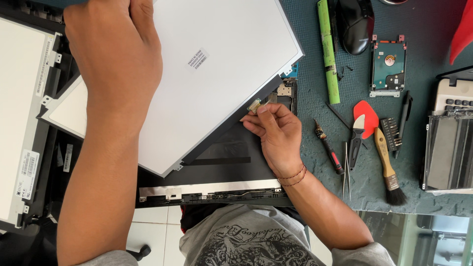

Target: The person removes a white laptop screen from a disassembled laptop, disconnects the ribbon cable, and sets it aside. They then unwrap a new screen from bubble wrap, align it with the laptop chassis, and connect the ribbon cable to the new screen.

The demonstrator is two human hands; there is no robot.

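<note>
1. Left hand (116,54), upper left of frame: lies palm-down on the white display panel (207,74), fingers curled over its top edge. Clamped on the panel or only pressing it: can't tell.
2. Panel lies tilted, back side up, across upper centre, over the black laptop lid shell (231,172).
3. Right hand (276,133), centre: fingertips pinched shut on the small gold cable connector (254,105) at the panel's lower right edge.
4. Black tape strip (231,123) runs along that panel edge, from the connector down-left.
5. A second panel (19,123) in its frame sits at far left, partly under the left forearm.
6. Surface: dark teal textured mat (305,98) covers the bench on the right half.
7. On the mat, upper right: green battery stick (328,49), black mouse (355,24), bare hard drive (388,66).
8. Mid right: red pry pick (369,111), small screwdriver (329,148), tweezers (346,170), wooden-handled brush (388,170), bit holder (391,133), black pen (405,111).
9. Far right edge: opened device with keys and a metal tray (451,143).
10. Room: white floor tiles (152,226) visible below the bench edge, lower centre; glass surface at lower right.
</note>
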